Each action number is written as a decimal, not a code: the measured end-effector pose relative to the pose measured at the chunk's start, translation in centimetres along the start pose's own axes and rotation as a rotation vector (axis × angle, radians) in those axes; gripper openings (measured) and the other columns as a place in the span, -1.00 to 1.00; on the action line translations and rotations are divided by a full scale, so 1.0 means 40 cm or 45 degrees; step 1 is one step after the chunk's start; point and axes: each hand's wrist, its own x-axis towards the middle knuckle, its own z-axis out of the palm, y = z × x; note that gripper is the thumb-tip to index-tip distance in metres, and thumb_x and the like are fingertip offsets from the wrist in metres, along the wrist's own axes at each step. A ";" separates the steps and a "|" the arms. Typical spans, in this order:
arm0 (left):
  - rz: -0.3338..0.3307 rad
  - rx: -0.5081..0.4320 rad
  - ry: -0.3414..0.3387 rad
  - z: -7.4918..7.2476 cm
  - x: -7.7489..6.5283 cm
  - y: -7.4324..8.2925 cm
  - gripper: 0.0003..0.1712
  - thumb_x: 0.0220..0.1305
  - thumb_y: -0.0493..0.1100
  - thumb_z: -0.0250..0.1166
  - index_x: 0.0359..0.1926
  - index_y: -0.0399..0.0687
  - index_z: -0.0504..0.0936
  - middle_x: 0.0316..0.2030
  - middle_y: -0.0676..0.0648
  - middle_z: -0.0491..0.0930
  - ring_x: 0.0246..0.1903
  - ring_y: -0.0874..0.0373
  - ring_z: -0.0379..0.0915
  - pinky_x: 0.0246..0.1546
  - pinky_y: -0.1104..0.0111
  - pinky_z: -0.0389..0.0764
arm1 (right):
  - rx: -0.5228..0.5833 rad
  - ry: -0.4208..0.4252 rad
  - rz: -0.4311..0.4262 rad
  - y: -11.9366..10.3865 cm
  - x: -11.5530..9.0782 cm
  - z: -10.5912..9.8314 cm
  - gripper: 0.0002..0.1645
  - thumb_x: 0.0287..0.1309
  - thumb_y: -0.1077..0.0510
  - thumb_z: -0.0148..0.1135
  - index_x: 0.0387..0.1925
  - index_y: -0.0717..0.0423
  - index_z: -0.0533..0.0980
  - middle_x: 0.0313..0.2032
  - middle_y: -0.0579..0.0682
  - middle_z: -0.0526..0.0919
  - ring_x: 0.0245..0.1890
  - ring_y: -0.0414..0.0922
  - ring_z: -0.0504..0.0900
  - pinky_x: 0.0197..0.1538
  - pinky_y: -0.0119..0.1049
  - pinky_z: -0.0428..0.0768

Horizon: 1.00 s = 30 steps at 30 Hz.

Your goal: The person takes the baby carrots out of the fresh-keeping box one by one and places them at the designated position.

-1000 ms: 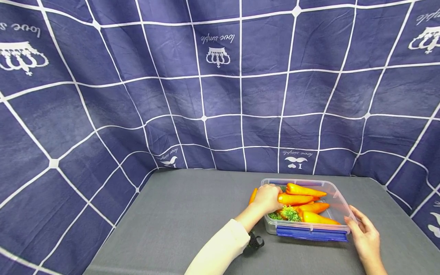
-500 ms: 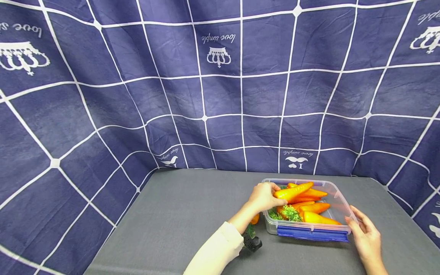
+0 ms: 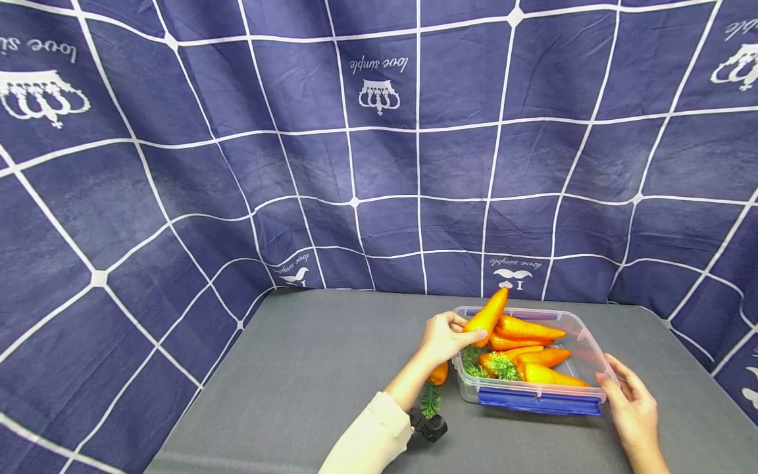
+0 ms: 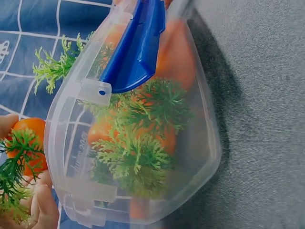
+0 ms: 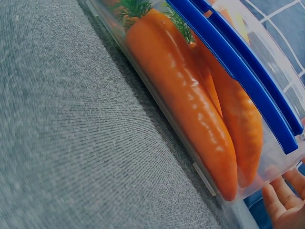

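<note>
In the head view, right of centre in the lower part of the frame, the left hand pinches a raised carrot above the far left corner of a clear box, the carrot's narrow tip pointing up and to the right. At the box's right end, the right hand grips the corner, thumb at the rim and fingers against the end wall; the two hands are apart, with the box between them. Several carrots lie in the open box, their tips mostly toward the right and their leafy greens bunched at the left. A blue latch runs along the near side. Just left of the box, partly hidden by the left arm, a loose carrot lies on the grey table. A black object shows beside the pale sleeve. In the left wrist view, the raised carrot's leafy end faces the camera at the lower left. A blue cloth with white lines fills the upper frame.
</note>
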 end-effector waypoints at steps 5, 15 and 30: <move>0.003 -0.074 0.027 -0.008 -0.008 -0.017 -0.62 -0.06 -0.01 0.56 -0.39 -0.18 0.64 -0.56 0.07 0.62 -0.58 0.35 0.48 -0.51 0.49 0.51 | -0.037 0.020 0.000 -0.001 0.001 0.002 -0.53 0.25 0.35 0.18 0.06 -0.22 0.59 -0.40 -0.46 0.67 -0.33 -0.55 0.59 -0.31 -0.71 0.40; -0.022 -0.109 0.052 -0.044 -0.029 -0.040 -0.62 0.02 -0.01 0.50 -0.40 -0.25 0.64 -0.56 0.03 0.63 -0.59 0.33 0.46 -0.50 0.46 0.50 | 0.012 0.001 -0.022 0.000 0.000 -0.001 -0.52 0.25 0.36 0.17 0.05 -0.23 0.59 -0.40 -0.44 0.68 -0.33 -0.54 0.59 -0.32 -0.70 0.40; -0.040 -0.211 0.131 -0.078 -0.054 -0.091 -0.65 0.04 -0.08 0.48 -0.41 -0.28 0.59 -0.58 0.00 0.59 -0.62 0.29 0.44 -0.54 0.46 0.49 | 0.020 0.007 -0.029 0.002 0.001 -0.001 -0.52 0.25 0.37 0.16 0.04 -0.21 0.59 -0.39 -0.44 0.68 -0.32 -0.53 0.58 -0.36 -0.68 0.39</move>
